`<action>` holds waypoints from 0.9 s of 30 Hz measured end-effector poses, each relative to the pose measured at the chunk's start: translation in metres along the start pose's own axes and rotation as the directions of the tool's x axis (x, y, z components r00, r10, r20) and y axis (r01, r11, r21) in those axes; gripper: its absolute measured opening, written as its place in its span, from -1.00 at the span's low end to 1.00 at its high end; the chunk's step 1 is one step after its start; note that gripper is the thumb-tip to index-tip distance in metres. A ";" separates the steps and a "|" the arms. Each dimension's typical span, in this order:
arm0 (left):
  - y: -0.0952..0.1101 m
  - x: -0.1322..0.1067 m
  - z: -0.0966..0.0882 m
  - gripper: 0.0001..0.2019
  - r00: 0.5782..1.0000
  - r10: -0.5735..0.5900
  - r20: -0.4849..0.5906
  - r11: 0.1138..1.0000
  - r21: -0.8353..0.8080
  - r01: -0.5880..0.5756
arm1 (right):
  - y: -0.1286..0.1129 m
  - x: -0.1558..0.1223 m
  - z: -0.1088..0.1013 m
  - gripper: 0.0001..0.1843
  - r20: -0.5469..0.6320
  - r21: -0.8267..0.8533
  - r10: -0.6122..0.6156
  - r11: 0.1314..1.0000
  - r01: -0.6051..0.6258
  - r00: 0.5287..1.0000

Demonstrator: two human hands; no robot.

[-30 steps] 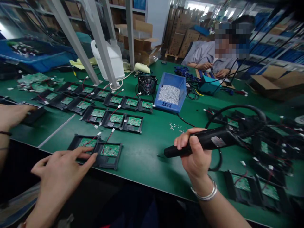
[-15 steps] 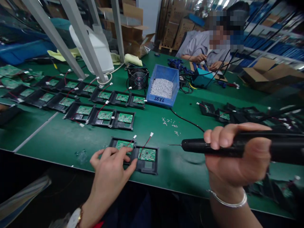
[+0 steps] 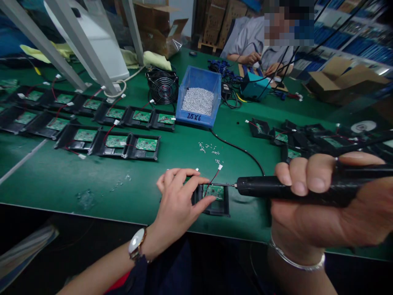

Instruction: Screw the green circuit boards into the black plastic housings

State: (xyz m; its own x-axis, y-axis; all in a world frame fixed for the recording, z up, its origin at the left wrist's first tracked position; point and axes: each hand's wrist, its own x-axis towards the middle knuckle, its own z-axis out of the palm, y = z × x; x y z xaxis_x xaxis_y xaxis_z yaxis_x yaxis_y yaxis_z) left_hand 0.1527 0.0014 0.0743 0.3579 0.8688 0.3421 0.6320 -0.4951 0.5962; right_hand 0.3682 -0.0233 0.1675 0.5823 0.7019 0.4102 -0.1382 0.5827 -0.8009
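My left hand (image 3: 179, 203) lies with fingers spread on a pair of black plastic trays (image 3: 215, 200) near the table's front edge, covering the left one. The right tray holds a green circuit board (image 3: 214, 191) with a red wire ending in a white plug (image 3: 220, 166). My right hand (image 3: 325, 200) is wrapped round a black electric screwdriver (image 3: 276, 188), held level, with its thin bit at the tray's upper right corner. Loose small screws (image 3: 210, 148) lie scattered just beyond.
A blue bin of screws (image 3: 199, 100) and a small black fan (image 3: 162, 87) stand mid-table. Rows of trays with boards (image 3: 107, 141) fill the left; more trays (image 3: 294, 141) pile at right. Across the green table (image 3: 138, 180) another person works with cables.
My left hand has slid the tray pair to the right along the table's front. The screwdriver swung round so its bit now meets the right tray's corner. My view has shifted right.
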 end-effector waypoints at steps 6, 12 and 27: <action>0.001 0.008 0.005 -0.87 0.999 -0.023 0.025 0.997 -0.075 0.025 | -0.001 -0.002 0.003 -0.72 0.046 0.040 0.059 0.997 -0.061 0.997; -0.001 0.013 0.002 -0.96 0.999 -0.024 0.024 0.994 -0.106 0.026 | -0.001 -0.003 0.004 -0.75 0.042 0.066 0.059 0.996 -0.061 0.997; -0.007 0.020 0.004 -0.56 0.988 0.150 0.033 0.988 -0.051 -0.148 | -0.002 -0.003 0.005 -0.73 0.088 -0.015 0.044 0.999 -0.043 0.995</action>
State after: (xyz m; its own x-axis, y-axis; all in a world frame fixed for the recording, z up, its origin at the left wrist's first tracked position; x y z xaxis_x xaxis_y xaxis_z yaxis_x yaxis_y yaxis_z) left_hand 0.1585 0.0224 0.0744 0.4706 0.7847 0.4035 0.5361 -0.6175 0.5756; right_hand 0.3625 -0.0247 0.1703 0.5028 0.7604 0.4110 -0.1514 0.5456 -0.8243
